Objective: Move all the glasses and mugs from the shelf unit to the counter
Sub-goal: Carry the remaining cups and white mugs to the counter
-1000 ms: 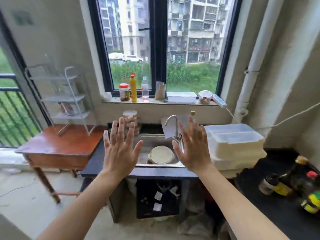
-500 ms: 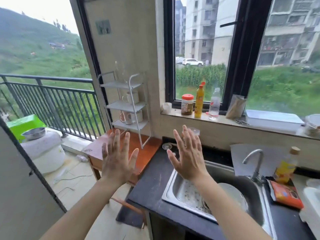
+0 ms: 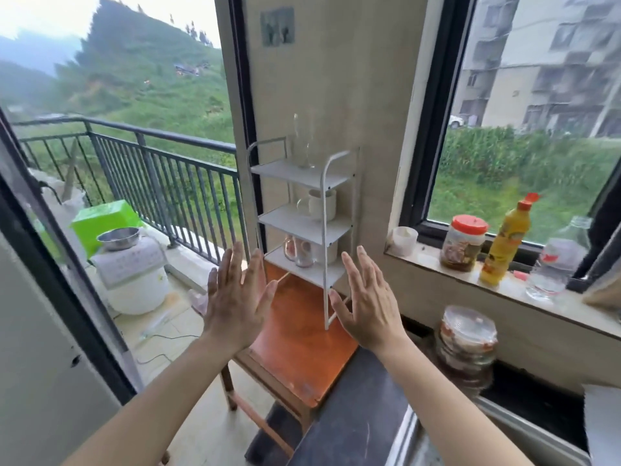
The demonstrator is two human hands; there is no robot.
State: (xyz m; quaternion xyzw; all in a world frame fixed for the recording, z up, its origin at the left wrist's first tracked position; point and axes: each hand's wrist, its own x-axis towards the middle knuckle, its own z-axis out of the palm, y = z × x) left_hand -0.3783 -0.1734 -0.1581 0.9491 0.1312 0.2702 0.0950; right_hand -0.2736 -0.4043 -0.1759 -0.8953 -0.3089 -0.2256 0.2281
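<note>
empty hands, shelf still loaded

head view: left hand (image 3: 235, 297) and right hand (image 3: 366, 307) hover flat, fingers spread, holding nothing. glass (image 3: 304, 142) tops the shelf unit (image 3: 299, 227), mugs (image 3: 321, 205) below; counter (image 3: 356, 415) lies lower right. a careless brush could topple the tall glass.

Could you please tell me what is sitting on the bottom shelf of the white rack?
A patterned glass mug and, beside it, a white mug partly hidden by the rack post.
</note>
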